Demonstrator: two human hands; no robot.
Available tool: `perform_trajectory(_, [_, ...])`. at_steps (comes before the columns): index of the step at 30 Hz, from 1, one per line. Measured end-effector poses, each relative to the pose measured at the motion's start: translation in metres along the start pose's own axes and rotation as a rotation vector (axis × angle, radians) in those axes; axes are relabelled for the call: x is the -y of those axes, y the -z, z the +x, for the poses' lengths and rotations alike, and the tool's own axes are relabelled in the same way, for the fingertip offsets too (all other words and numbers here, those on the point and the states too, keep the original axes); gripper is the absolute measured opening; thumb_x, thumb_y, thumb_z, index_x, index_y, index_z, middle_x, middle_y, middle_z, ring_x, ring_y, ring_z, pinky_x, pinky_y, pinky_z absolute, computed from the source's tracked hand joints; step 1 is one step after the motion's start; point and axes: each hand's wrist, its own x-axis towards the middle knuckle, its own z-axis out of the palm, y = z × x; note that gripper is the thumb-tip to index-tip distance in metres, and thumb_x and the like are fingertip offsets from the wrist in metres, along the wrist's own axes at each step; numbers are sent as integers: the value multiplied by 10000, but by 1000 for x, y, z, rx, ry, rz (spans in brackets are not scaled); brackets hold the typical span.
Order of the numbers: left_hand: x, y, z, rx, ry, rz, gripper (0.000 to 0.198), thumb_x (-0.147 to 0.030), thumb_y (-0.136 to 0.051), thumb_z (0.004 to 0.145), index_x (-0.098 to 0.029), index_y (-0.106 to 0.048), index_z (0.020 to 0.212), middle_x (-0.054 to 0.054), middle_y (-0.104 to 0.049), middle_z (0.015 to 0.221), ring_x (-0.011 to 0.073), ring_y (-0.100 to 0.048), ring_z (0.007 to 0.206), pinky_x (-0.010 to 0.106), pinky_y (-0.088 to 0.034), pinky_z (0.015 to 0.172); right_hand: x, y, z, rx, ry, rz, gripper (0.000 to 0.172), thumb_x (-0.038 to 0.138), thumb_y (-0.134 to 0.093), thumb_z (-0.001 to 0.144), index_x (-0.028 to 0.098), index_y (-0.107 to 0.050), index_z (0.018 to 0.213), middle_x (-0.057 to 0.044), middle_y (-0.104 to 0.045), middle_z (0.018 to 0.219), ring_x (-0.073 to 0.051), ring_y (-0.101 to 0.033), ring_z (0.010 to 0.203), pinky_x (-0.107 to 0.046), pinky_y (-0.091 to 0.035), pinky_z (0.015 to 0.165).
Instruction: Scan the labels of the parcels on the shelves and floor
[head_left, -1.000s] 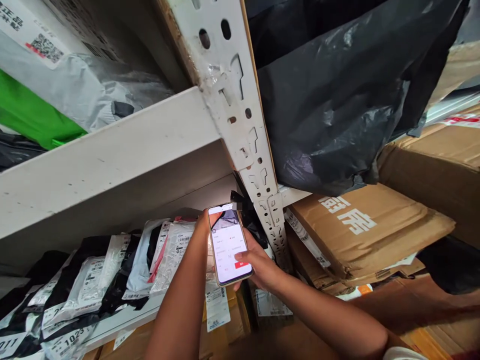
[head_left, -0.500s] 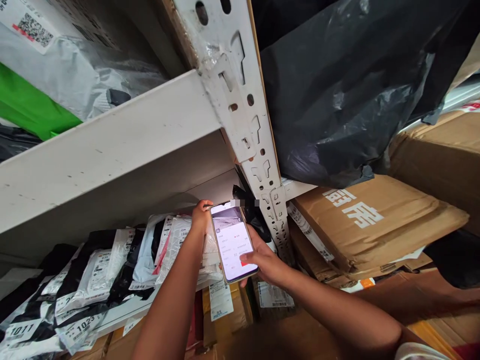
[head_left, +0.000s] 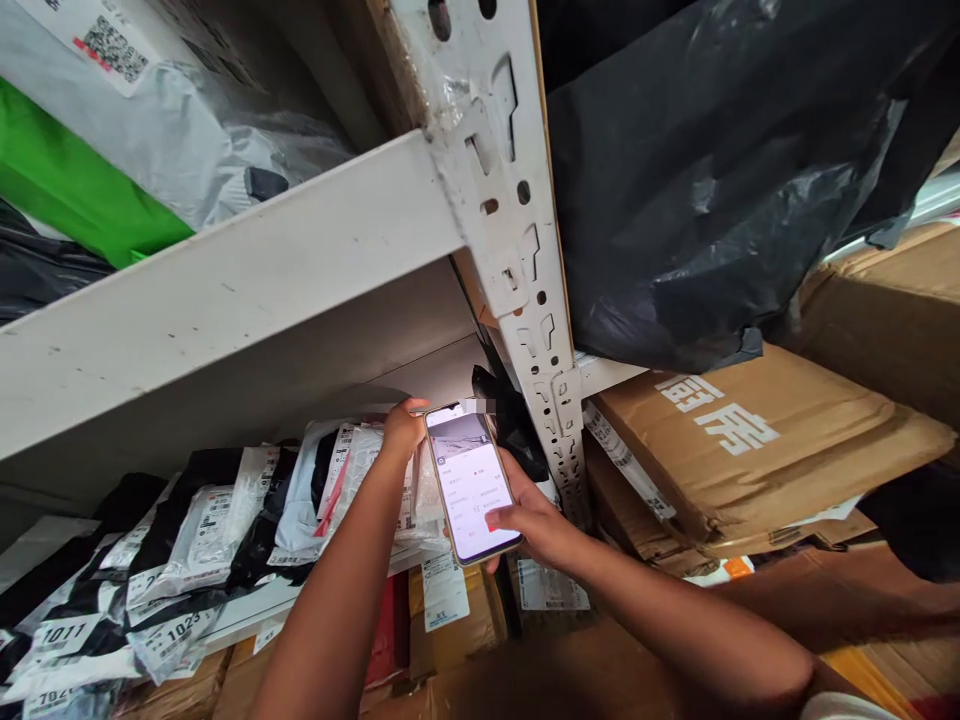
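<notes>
Just inside the right hand (head_left: 536, 518), we see the phone (head_left: 471, 480), pinched by its right edge between thumb and curled fingers. The thumb lies across the red button (head_left: 492, 522), hiding part of it; whether it presses, we cannot tell. To the left of that grip, by the phone's upper corner, is the left hand (head_left: 403, 430). A second ago its fingers showed in the preview picture (head_left: 460, 436) on the screen; now they are out of it, which we take to leave the phone's camera a clearer view. Our view hides what the left fingers touch, if anything, and the screen's small print is too faint to read. Farther left of the grip lean the wrapped parcels (head_left: 211, 530), some blocked by the left forearm (head_left: 341, 570). Beyond the grip rises the white post (head_left: 536, 300), cut off at the top.
</notes>
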Motion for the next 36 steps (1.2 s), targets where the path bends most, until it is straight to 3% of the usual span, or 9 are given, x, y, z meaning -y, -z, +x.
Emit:
perform_trajectory(3, [-7,-2,-9,25,3,-105,325,-300,-693,535,-204,-604,832,1,-634,596,187,-582,515,293,-432,518,0,0,-1,13,-5,4,755,227,-697,699,294,-301,1339,-57,-625,1106,-186,-657,689,-252,-541,414])
perform_trajectory(6, [-15,-1,-16,36,-81,-189,381,-376,-728,557,-224,-551,859,-36,-609,617,153,-559,527,262,-414,516,-1,-1,-5,42,-9,-4,729,222,-679,720,285,-296,1337,-54,-647,1077,-218,-688,726,-253,-543,435])
perform_trajectory(14, [-16,5,-18,5,-251,-265,318,-340,-748,637,-222,-500,799,-78,-521,612,97,-462,535,219,-353,530,-4,-6,-15,88,6,-25,711,221,-683,752,287,-294,1343,-39,-669,1047,-199,-689,724,-247,-545,462])
perform_trajectory(18, [-12,3,-17,-8,-279,-274,300,-338,-747,658,-221,-504,791,-80,-495,604,95,-445,543,215,-342,535,-2,-8,-17,97,22,-32,700,224,-677,774,281,-282,1350,-34,-683,993,-200,-689,734,-239,-539,469])
perform_trajectory(36, [-2,2,-11,-48,-313,-279,273,-354,-731,675,-216,-520,778,-83,-485,589,86,-421,517,200,-317,507,-5,-3,-19,136,35,15,726,233,-732,769,278,-273,1330,-61,-638,1096,-176,-681,753,-223,-558,475])
